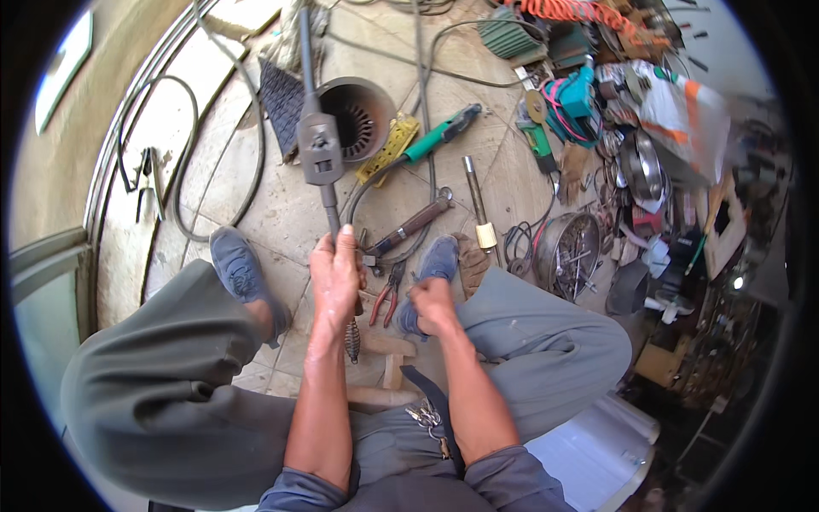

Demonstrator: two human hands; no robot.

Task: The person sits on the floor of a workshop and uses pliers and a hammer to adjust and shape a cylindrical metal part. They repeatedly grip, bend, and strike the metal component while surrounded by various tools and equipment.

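On the tiled workshop floor point(281, 213), a seated person is working between the knees. The left hand point(335, 277) is gripping one handle of a long two-handled die stock point(320, 152), fingers wrapped tight around the bar, thumb pointing up along it. The tool's square head is hanging above the floor, well ahead of the hand, its far handle running on toward the upper edge. Below the left hand a threaded rod or spring point(351, 340) is showing, dark and coiled. The right hand point(431, 303) is closing into a loose fist just beside the right shoe; whether its fingers are pinching anything cannot be told.

Risk, as judged: the stock is being held by one handle only, so the heavy head could be swinging down onto the motor stator housing point(358, 115) or onto a foot. Red-handled pliers point(388, 294) and a hammer point(409, 226) are lying close by the feet, near enough to be kicked or stepped on. Cables are trailing across the tiles, a snag for the far handle.

Containers: a round metal basin point(570, 249) to the right is holding small metal parts, too jumbled to name. A steel bowl point(644, 166) farther right is sitting amid clutter; contents unclear.
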